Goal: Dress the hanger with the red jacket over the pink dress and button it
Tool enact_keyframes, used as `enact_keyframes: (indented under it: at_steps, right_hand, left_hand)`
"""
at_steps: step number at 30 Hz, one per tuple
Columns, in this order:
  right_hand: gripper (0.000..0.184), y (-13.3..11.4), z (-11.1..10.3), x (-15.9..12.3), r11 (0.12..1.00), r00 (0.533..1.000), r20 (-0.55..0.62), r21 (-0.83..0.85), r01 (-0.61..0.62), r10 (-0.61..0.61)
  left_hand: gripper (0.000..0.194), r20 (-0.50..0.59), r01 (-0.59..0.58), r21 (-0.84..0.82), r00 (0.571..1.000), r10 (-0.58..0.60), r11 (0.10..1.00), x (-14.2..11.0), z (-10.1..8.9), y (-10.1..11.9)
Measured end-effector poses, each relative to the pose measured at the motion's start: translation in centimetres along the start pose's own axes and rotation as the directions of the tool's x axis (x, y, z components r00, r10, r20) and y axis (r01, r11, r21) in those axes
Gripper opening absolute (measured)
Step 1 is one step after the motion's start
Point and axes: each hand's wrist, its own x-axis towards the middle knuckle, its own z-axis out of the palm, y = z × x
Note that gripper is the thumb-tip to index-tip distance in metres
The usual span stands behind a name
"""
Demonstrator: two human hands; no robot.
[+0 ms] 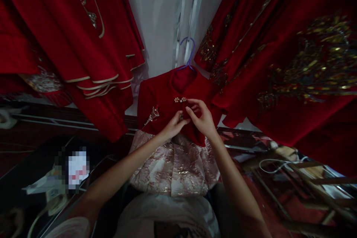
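Observation:
A small red jacket (156,89) hangs in front of me on a purple hanger (191,54). Both my hands are at its chest. My left hand (176,123) has thumb and fingers bent together on the front edge of the cloth. My right hand (203,118) grips the front just to the right, its index finger and thumb close to a beaded clasp (180,100) below the neckline. The fingertips partly hide the cloth between them. A jewelled ornament (153,114) with a dangling strand sits on the jacket's left side. Pale pink brocade cloth (174,163) spreads below it over my lap.
Red garments with cream edging (100,59) hang at the left, and red garments with gold sequins (320,59) hang at the right. A dark surface at lower left bears a roll of tape (57,200). Wooden frames (309,193) and a white cable (275,166) are at lower right.

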Motion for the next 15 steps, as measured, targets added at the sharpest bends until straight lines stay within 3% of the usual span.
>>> enact_keyframes:
  at_steps: [3,8,13,15]
  right_hand:
    - [0.023,-0.5,0.1,-0.7,0.998,0.998,-0.016,0.026,-0.063,0.063]
    - [0.024,-1.7,0.4,-1.4,0.985,0.968,0.24,0.136,-0.108,0.073]
    - [0.024,-2.2,0.6,-1.6,0.986,0.952,0.301,0.128,-0.106,0.064]
    - [0.024,-2.2,0.7,-1.7,0.986,0.95,0.306,0.131,-0.106,0.061]
  left_hand:
    - [0.02,-0.052,0.036,-0.03,0.998,-0.038,0.999,0.6,-1.4,0.6]
    - [0.021,-0.134,-0.036,0.095,0.99,0.048,0.995,0.4,-3.8,1.0]
    - [0.026,-0.108,0.148,-0.28,0.977,-0.184,0.949,0.3,-5.7,0.8]
    - [0.024,-0.143,0.145,-0.276,0.971,-0.19,0.95,0.4,-6.4,0.6]
